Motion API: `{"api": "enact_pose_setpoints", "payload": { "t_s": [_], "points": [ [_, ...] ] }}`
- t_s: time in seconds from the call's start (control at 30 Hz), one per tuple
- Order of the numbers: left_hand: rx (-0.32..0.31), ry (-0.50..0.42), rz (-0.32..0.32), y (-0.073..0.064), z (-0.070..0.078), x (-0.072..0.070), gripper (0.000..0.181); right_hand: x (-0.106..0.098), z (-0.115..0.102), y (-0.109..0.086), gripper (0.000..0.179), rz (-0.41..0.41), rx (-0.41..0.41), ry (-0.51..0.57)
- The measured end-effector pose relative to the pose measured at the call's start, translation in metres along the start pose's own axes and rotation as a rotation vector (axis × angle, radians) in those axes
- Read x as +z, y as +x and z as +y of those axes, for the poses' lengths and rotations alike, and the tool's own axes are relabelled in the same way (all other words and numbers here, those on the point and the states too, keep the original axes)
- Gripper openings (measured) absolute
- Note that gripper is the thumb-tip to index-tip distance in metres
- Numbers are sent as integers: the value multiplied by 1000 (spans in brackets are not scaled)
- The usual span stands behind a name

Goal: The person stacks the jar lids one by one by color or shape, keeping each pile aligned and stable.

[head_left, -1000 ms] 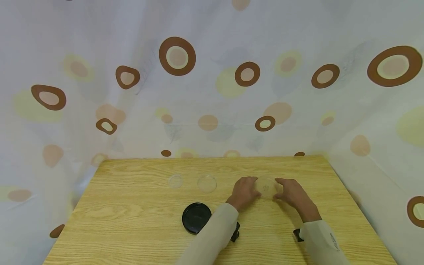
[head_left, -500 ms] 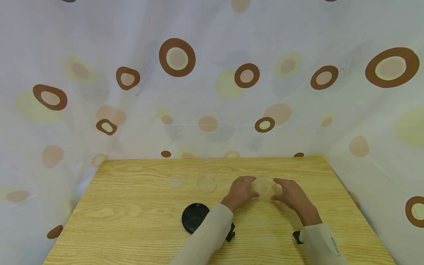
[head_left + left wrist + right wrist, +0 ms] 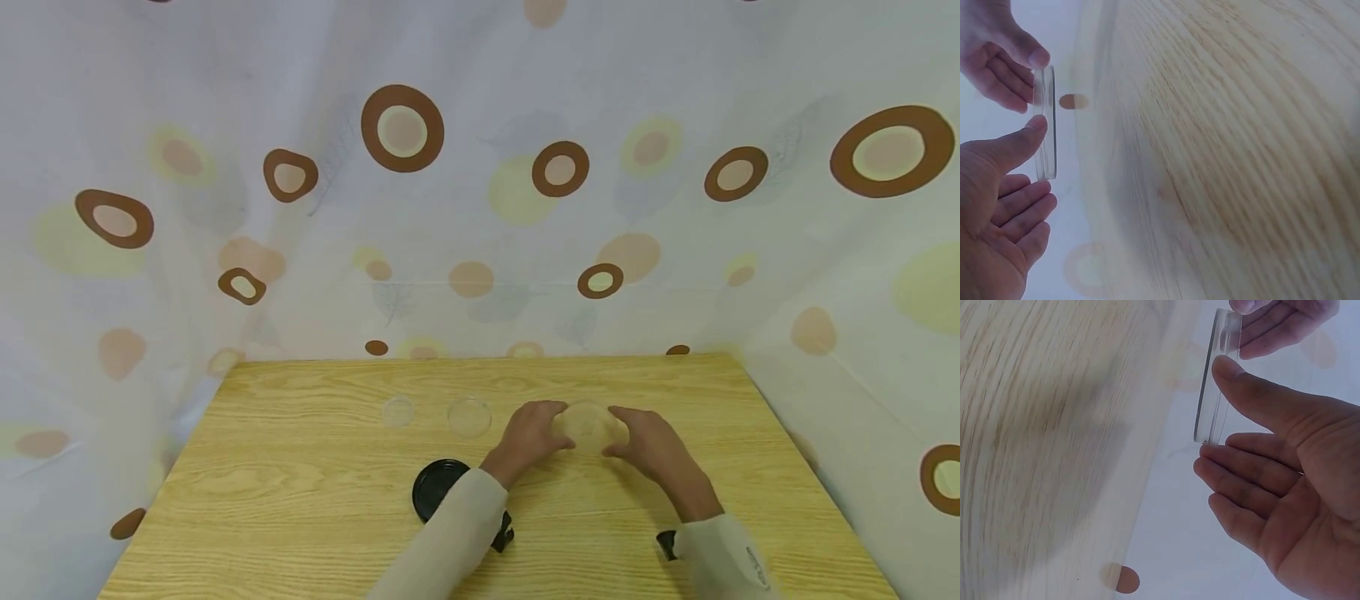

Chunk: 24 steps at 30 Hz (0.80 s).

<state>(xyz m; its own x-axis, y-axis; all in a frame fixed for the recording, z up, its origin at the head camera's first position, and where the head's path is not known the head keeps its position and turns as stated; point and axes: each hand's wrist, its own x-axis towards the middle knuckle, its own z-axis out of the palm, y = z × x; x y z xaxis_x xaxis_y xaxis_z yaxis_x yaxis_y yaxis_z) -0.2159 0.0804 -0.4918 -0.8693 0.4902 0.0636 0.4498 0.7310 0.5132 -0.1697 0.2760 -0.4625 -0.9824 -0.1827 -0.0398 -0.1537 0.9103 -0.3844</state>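
Observation:
A clear round petri dish [image 3: 587, 423] is held level between both hands, raised over the wooden table. My left hand [image 3: 527, 439] pinches its left side, and my right hand [image 3: 654, 450] grips the opposite side. In the left wrist view the dish [image 3: 1047, 144] appears edge-on, with the left thumb against its rim and the fingers at its lower edge. The right wrist view shows the dish [image 3: 1213, 394] with the right thumb at its rim and fingertips below. A larger clear dish [image 3: 469, 417] and a smaller one [image 3: 397, 412] lie left of the hands.
A round black dish [image 3: 437, 490] sits on the wooden table [image 3: 285, 517], partly covered by the left sleeve [image 3: 450, 533]. Patterned curtain [image 3: 472, 208] surrounds the table's back and both sides.
Both hands have shifted left a little, carrying the petri dish with them. The left sleeve now covers more of the black dish. The two clear dishes stay put.

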Motion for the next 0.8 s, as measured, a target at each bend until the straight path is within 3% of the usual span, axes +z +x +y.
{"api": "enact_pose_setpoints", "payload": {
  "t_s": [0.53,0.8],
  "points": [
    [29,-37,12,-25,-15,-21,55,9,-25,-6,65,34,-43,-7],
    [71,-9,34,-38,-23,-27,55,11,-36,-10,65,33,-43,24]
  ]
}}
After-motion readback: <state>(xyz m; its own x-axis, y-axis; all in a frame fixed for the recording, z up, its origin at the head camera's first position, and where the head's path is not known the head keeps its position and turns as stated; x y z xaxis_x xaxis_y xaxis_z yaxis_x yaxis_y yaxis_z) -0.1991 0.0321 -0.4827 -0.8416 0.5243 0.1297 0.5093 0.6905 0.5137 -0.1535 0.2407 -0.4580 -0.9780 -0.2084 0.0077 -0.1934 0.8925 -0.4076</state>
